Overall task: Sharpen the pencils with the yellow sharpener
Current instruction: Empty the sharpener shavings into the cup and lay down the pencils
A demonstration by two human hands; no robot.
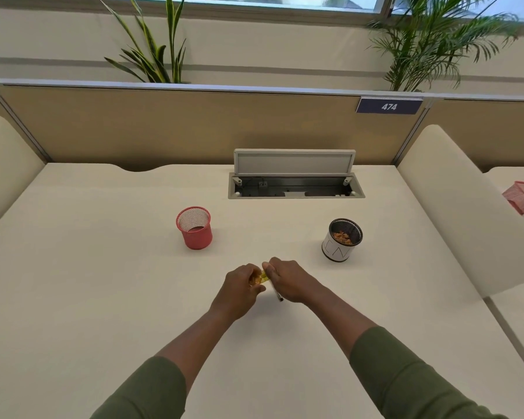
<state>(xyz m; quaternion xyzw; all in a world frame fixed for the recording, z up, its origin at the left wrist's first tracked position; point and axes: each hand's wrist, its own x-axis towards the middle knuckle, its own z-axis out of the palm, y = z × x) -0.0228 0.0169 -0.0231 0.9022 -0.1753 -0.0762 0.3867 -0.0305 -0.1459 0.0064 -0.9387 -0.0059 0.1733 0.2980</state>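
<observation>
Yellow sharpener (264,277) pinched in left hand (243,283), touching right hand (288,279) gripping pencil (276,293).

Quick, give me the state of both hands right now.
Left hand: closed around the yellow sharpener.
Right hand: closed on the pencil, its tip end toward the sharpener.

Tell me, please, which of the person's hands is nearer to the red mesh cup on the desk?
Left. The left hand lies in front of the red mesh cup, slightly to its right; the right hand is farther right, closer to the white cup.
</observation>
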